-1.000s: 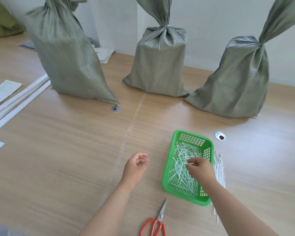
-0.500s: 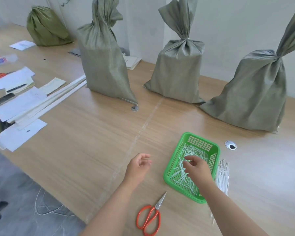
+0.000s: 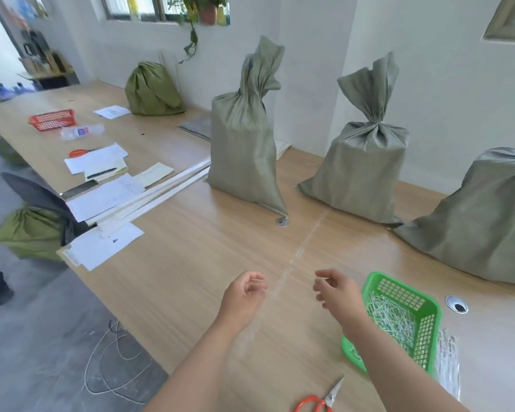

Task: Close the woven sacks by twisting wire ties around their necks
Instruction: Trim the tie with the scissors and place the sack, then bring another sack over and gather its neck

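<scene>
Three grey-green woven sacks stand along the back of the wooden table: a left sack (image 3: pixel 244 150), a middle sack (image 3: pixel 366 162) with a tightly pinched neck, and a right sack (image 3: pixel 482 221) cut off by the frame edge. A green basket (image 3: pixel 399 292) of white wire ties (image 3: pixel 390 316) sits at the near right. My left hand (image 3: pixel 246 292) hovers above the table with loosely curled fingers, holding nothing. My right hand (image 3: pixel 338 295) hovers just left of the basket, fingers curled. Whether it pinches a tie is too blurred to see.
Loose ties (image 3: pixel 448 358) lie to the right of the basket, and orange-handled scissors (image 3: pixel 321 401) lie at the near edge. Papers and long white strips (image 3: pixel 149 200) cover the left side. A red basket (image 3: pixel 52 118), a bottle (image 3: pixel 82 132) and a green sack (image 3: pixel 150 90) sit farther back.
My right hand has come out of the green basket and moved left, level with my left hand. The view has swung up and to the left.
</scene>
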The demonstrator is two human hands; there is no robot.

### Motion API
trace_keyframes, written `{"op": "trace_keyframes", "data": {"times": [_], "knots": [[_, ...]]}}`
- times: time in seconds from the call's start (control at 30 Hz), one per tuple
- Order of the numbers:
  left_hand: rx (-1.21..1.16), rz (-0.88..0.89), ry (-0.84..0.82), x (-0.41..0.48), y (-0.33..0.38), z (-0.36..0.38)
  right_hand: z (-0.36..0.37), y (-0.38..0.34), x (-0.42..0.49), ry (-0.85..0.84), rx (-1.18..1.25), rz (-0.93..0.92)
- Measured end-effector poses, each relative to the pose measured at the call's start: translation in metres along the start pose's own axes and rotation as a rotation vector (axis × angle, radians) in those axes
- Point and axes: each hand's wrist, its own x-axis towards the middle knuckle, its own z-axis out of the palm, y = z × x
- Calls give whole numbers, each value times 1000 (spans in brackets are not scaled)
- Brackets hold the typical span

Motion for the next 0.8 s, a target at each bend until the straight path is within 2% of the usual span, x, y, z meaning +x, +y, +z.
{"op": "trace_keyframes", "data": {"times": [0.4, 0.6, 0.8], "knots": [[-17, 152, -26, 74, 37, -155, 107, -124, 1, 153, 55, -142], [-38, 212, 25, 134, 78, -182, 116, -181, 45, 186, 54, -253], [-38, 218, 36, 186, 107, -190, 126, -227, 102, 167, 56, -283]]}}
